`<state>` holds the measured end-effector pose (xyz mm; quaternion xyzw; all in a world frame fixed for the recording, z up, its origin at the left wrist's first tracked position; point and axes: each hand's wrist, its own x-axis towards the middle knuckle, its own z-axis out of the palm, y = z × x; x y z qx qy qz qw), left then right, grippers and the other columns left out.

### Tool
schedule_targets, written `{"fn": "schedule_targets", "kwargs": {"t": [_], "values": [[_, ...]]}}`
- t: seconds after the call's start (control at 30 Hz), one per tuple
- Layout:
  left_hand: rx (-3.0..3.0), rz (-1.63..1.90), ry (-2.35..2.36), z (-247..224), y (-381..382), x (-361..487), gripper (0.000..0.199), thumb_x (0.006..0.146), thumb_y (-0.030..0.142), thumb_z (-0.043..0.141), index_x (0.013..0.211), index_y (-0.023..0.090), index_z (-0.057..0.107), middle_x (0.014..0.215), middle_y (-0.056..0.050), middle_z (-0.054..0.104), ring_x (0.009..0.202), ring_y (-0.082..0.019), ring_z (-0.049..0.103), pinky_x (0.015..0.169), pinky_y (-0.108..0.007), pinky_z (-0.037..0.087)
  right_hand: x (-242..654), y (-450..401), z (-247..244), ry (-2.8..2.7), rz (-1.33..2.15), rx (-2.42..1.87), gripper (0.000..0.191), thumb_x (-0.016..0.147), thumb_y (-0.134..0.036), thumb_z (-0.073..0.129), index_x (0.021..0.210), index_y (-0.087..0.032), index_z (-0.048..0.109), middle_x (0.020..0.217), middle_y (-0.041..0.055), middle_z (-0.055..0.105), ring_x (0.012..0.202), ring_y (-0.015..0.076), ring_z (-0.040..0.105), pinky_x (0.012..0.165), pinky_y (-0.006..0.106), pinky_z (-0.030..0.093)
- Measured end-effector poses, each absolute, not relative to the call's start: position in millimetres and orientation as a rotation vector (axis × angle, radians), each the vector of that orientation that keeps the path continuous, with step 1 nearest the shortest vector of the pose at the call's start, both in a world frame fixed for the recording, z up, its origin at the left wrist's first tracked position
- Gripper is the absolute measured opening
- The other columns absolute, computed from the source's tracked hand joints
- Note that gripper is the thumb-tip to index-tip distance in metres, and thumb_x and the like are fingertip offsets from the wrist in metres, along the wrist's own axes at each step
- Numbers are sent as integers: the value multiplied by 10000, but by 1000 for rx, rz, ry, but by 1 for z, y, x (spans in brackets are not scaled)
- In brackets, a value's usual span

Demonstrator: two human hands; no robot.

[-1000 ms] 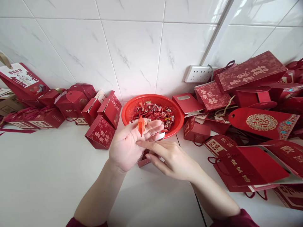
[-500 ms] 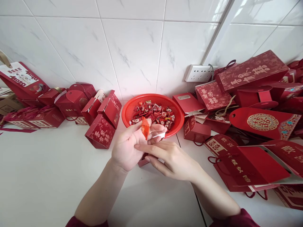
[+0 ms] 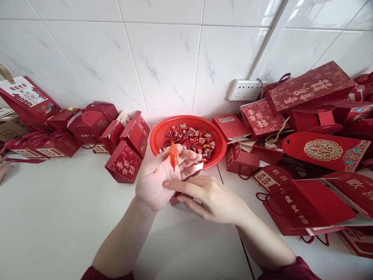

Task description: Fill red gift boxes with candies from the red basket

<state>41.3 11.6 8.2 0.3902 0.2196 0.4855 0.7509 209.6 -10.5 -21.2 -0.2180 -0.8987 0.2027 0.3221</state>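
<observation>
My left hand (image 3: 153, 181) is palm up, with an orange-red wrapped candy (image 3: 174, 155) held at its thumb and index finger; the other fingers are spread. My right hand (image 3: 210, 196) holds nothing visible, its fingers stretched out and apart, the index fingertip touching my left palm. Partly hidden under both hands is a small red box (image 3: 175, 199) with a white flap (image 3: 198, 167). Just behind the hands sits a red plastic basket (image 3: 223, 146) with many wrapped candies (image 3: 190, 136) in it.
Red gift boxes (image 3: 124, 162) stand on the white table (image 3: 58, 217) at the left. More red boxes and bags (image 3: 311, 89) are piled at the right, near a white power strip (image 3: 244, 90) against the tiled wall. Another person's hand (image 3: 4, 169) shows at the far left edge.
The orange-red candy has turned and moved slightly left with my left fingers. My right hand has barely moved. Another person's hand has come into view at the far left.
</observation>
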Motion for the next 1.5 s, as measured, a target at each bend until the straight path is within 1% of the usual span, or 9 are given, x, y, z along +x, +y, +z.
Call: {"fn": "schedule_targets", "kwargs": {"t": [0.17, 0.43, 0.67, 0.77, 1.03, 1.17, 1.3, 1.4, 1.5], "values": [[763, 1044, 402, 9, 12, 41, 170, 916, 357, 506, 889, 226, 611, 985, -48, 692, 1066, -216, 662, 895, -335, 563, 210, -11, -20, -2366, 534, -581, 386, 1020, -198, 446, 1403, -193, 493, 964, 63, 714, 844, 174, 642, 783, 325, 524], [820, 1070, 439, 10, 11, 41, 195, 918, 379, 478, 857, 224, 580, 962, -59, 682, 1054, -237, 661, 845, -354, 570, 210, -10, -22, -2372, 567, -589, 413, 1019, -198, 446, 1432, -206, 467, 996, 64, 715, 869, 176, 639, 809, 331, 525], [672, 1045, 315, 10, 11, 42, 185, 918, 312, 504, 863, 192, 634, 935, -51, 682, 1015, -194, 668, 868, -277, 564, 209, -10, -23, -2375, 618, -587, 418, 1021, -197, 444, 1438, -208, 450, 1011, 62, 711, 879, 168, 635, 827, 322, 518], [626, 1045, 289, 11, 11, 42, 189, 913, 295, 515, 864, 172, 649, 928, -54, 677, 994, -189, 668, 867, -267, 563, 209, -10, -22, -2387, 617, -597, 414, 1023, -208, 442, 1437, -206, 453, 1013, 65, 708, 883, 171, 632, 833, 325, 513], [611, 1063, 320, 14, 11, 43, 204, 911, 293, 511, 818, 167, 643, 836, -51, 639, 905, -187, 662, 790, -271, 569, 211, -9, -23, -2343, 557, -627, 421, 1020, -229, 456, 1439, -204, 427, 982, 56, 708, 839, 174, 631, 768, 313, 506], [608, 1088, 330, 12, 13, 42, 177, 894, 303, 545, 834, 169, 644, 845, -45, 635, 896, -177, 656, 791, -264, 564, 211, -10, -23, -2360, 562, -594, 383, 1026, -221, 443, 1407, -187, 464, 968, 65, 716, 851, 173, 640, 783, 314, 509], [627, 1098, 321, 11, 13, 41, 158, 884, 304, 560, 852, 177, 647, 823, -32, 623, 863, -169, 645, 764, -264, 558, 211, -10, -21, -2376, 532, -557, 333, 1024, -216, 446, 1340, -167, 536, 963, 74, 717, 838, 175, 640, 753, 306, 508], [637, 1098, 340, 12, 13, 39, 162, 885, 310, 551, 836, 183, 638, 809, -31, 614, 836, -169, 637, 745, -271, 551, 213, -10, -20, -2372, 521, -576, 345, 1014, -213, 470, 1350, -169, 536, 986, 70, 716, 853, 176, 645, 768, 308, 509], [645, 1098, 357, 14, 14, 37, 167, 882, 325, 551, 816, 188, 620, 806, -32, 605, 823, -170, 628, 734, -278, 545, 216, -8, -19, -2345, 511, -612, 352, 992, -169, 493, 1341, -167, 545, 1016, 67, 718, 857, 168, 656, 781, 293, 513]]}}
